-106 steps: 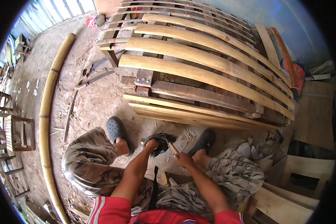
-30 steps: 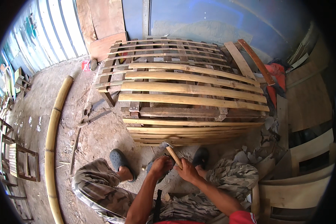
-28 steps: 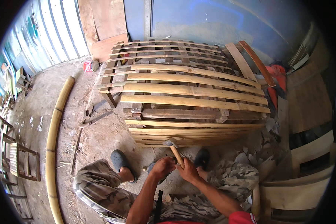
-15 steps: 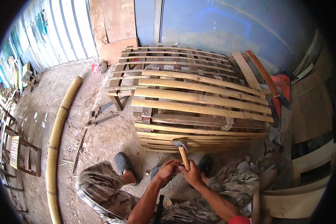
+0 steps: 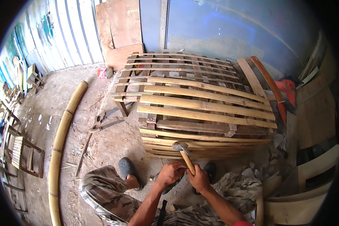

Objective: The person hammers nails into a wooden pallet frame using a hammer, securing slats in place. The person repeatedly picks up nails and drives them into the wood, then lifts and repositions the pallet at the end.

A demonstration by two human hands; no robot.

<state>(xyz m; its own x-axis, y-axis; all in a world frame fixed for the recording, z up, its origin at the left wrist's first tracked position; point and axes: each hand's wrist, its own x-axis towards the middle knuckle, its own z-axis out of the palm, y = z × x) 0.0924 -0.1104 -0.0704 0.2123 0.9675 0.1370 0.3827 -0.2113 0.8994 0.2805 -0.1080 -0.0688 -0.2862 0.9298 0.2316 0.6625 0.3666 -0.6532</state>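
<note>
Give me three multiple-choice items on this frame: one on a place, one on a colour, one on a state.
1. Where does the long bamboo pole lie?
A. on the ground at the person's left
B. across the slatted frame
C. against the blue wall

2. What colour are the clogs?
A. white
B. dark grey
C. yellow

3. How is the hammer held?
A. lying loose on the ground
B. left hand alone
C. right hand grips the handle

Answers: 1 A, it curves along the dirt floor at left. 2 B, both shoes look dark. 3 C, fingers wrap the wooden handle, head near the slatted frame.

bamboo pole (image 5: 66,124), red can (image 5: 101,73) — plywood sheets (image 5: 118,32)
</note>
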